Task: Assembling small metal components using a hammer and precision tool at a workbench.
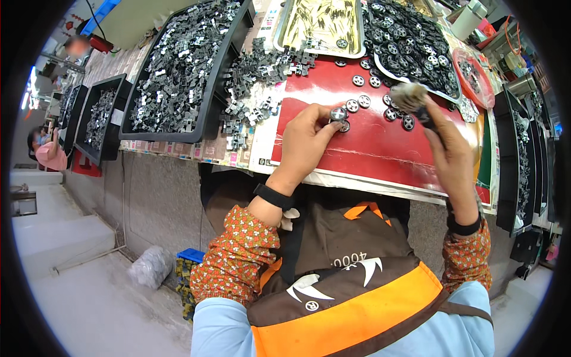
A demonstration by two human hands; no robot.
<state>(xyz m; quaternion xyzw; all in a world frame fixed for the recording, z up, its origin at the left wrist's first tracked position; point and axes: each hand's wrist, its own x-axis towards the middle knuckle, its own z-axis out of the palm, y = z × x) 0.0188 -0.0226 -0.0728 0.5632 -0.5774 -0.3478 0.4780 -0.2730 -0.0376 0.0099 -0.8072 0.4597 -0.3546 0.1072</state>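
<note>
Wheel (338, 113) sits pinched in the left hand (304, 138) (the right hand (450, 146) grips a brush (408, 97)).

Left hand (304, 141): thumb and index finger pinch a wheel (338, 113), black with silver spokes, above the red mat (369, 152). Second wheel just below it; whether touching, unclear. Right hand (450, 152): grips a brush (410, 98), dark handle, pale bristles, blurred; head near the loose wheels (358, 81). Beyond mat: metal tray (324, 53) of gold-coloured pins; beside it, to the right, heaped wheels (410, 47). Left of mat: loose clips (256, 74), then black bin (219, 89) full of clips.
</note>
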